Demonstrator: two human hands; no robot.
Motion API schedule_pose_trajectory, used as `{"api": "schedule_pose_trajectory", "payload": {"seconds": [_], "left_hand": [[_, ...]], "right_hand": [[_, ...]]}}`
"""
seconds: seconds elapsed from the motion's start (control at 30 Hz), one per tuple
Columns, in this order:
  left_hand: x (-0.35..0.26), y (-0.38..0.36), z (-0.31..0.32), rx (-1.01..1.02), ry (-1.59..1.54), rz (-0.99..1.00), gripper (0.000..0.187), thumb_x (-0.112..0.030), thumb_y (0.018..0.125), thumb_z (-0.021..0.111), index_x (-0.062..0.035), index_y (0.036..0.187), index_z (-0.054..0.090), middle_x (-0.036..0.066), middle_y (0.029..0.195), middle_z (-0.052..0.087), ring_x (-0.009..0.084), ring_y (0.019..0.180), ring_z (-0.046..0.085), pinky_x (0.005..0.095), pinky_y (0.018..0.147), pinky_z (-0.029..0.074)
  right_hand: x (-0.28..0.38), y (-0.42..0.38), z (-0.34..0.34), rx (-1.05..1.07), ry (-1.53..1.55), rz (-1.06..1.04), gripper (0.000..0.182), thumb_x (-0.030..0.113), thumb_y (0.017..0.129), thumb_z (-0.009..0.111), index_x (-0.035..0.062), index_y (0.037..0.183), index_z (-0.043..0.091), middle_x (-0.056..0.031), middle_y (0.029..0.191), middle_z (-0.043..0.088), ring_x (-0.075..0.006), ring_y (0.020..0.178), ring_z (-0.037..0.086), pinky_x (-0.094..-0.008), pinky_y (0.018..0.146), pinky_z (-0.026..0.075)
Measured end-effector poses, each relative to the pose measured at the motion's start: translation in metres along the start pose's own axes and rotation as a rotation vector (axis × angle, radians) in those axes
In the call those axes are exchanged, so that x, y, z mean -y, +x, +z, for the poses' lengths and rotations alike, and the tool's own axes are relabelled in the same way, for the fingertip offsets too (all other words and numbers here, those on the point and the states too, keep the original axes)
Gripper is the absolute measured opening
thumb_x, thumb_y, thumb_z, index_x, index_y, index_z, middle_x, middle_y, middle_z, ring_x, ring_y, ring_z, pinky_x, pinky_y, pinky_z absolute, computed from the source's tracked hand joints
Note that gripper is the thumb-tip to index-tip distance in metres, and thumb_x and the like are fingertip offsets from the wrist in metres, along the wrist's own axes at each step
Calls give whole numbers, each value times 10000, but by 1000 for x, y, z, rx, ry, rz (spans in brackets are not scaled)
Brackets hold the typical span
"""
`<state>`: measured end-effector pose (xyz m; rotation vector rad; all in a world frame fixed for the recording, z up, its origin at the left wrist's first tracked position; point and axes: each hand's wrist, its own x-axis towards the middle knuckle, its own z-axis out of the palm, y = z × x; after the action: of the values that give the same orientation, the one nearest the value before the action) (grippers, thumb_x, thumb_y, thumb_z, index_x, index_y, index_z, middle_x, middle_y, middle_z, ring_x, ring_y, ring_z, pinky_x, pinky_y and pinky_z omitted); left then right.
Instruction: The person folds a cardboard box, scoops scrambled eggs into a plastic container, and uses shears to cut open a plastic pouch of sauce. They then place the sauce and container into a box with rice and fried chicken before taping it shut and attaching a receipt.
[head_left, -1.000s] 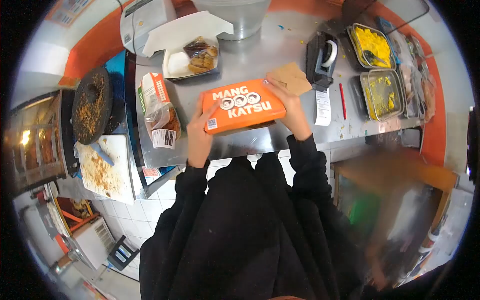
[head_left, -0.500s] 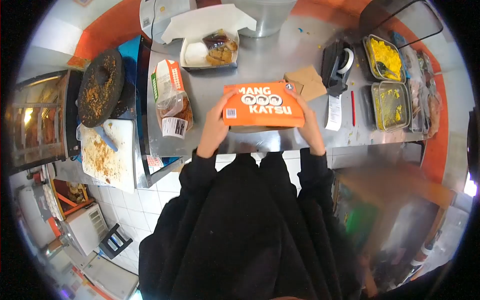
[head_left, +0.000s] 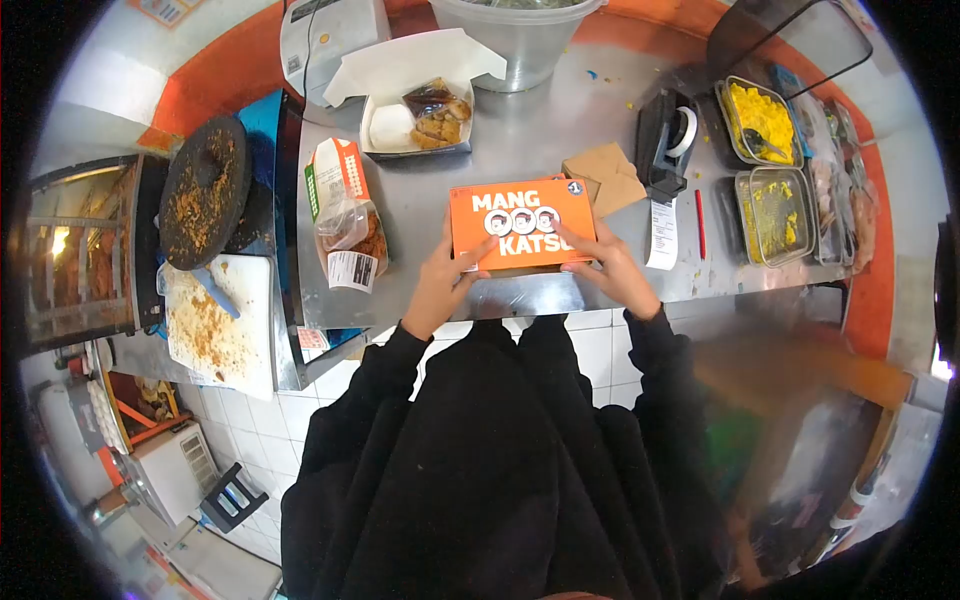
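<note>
An orange food box [head_left: 520,222] printed "MANG KATSU" lies lid up near the front edge of the steel counter. My left hand [head_left: 444,282] grips its left front corner, thumb along the front edge. On the opposite side my right hand [head_left: 612,270] is closed around the right front corner. Behind its upper right corner sits a folded brown cardboard piece [head_left: 612,178]. Farther back, an open white box [head_left: 414,62] contains rice and sliced breaded pieces. To the left stands an open orange-and-green carton [head_left: 340,180] with a plastic bag and a printed label on it.
On the right are a black tape dispenser [head_left: 660,145], a receipt [head_left: 662,236], a red pen [head_left: 700,225] and metal trays of yellow food [head_left: 764,120]. A crumb-covered cutting board [head_left: 222,330] with a blue-handled knife lies left, beside a dark round lid [head_left: 203,190].
The orange box has come down and tilts less, its top now facing me squarely. My hands have shifted from its sides toward the front corners, thumbs nearer the front edge.
</note>
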<state>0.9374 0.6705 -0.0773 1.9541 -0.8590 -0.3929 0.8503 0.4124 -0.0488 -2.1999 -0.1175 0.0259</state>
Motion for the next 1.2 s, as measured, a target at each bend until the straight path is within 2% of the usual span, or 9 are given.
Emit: {"api": "schedule_pose_trajectory", "payload": {"seconds": [0.3,0.4,0.47,0.57,0.63,0.77,0.97,1.07,1.2], "left_hand": [[-6,7,35,-268,765,414,329,-146,735,613,-107,1062,593,117,1131,519,227,1000,549,327,876,421],[-15,20,39,-292,632,595,227,-142,710,630,-82,929,627,39,923,606,168,902,590,313,832,455],[-26,23,42,-317,563,587,170,-134,701,637,-64,856,636,5,816,626,151,855,605,312,810,469],[-35,25,45,-314,498,503,92,-114,703,635,-62,778,621,10,799,618,154,816,611,310,768,487],[-36,27,44,-288,484,468,81,-107,704,632,-59,766,611,17,804,616,155,788,607,316,761,491],[-38,27,43,-293,483,443,97,-108,704,632,-57,784,611,18,804,612,158,753,600,329,749,497],[-33,19,55,-299,513,425,133,-89,703,603,-55,831,617,16,821,603,161,754,591,321,768,489],[-34,20,53,-297,588,435,162,-75,693,587,-56,850,621,16,831,593,160,771,586,315,776,485],[-29,23,54,-324,576,459,176,-69,687,581,-57,858,622,21,837,588,169,780,584,318,777,485]], "right_hand": [[-19,-5,18,-153,-251,-148,411,173,736,639,115,1134,550,-199,1329,321,-355,1134,440,-383,932,388],[-79,-7,-25,-652,280,390,183,175,827,542,60,935,634,-125,893,622,-253,888,572,-351,715,459],[-89,22,-62,-1165,-399,337,248,267,827,553,39,829,650,-150,718,613,-208,671,572,-292,568,423],[-159,25,-89,-973,-578,579,290,305,803,583,26,852,645,-93,678,596,-187,627,547,-275,562,409],[-167,23,-102,-811,391,785,327,328,775,619,12,855,637,-44,666,578,-160,689,546,-286,611,422],[-159,-22,-93,-685,1210,281,175,232,821,589,62,831,626,3,833,591,-102,701,515,-250,679,392],[-165,-19,-71,-708,414,633,218,256,799,587,58,816,676,-31,731,629,-131,695,565,-302,673,429],[-198,-27,-85,-621,-617,667,208,217,747,601,21,737,670,-62,620,620,-116,536,558,-304,515,427],[-142,-50,-72,-669,55,526,137,148,756,600,49,808,680,-41,681,646,-68,541,537,-221,489,401]]}}
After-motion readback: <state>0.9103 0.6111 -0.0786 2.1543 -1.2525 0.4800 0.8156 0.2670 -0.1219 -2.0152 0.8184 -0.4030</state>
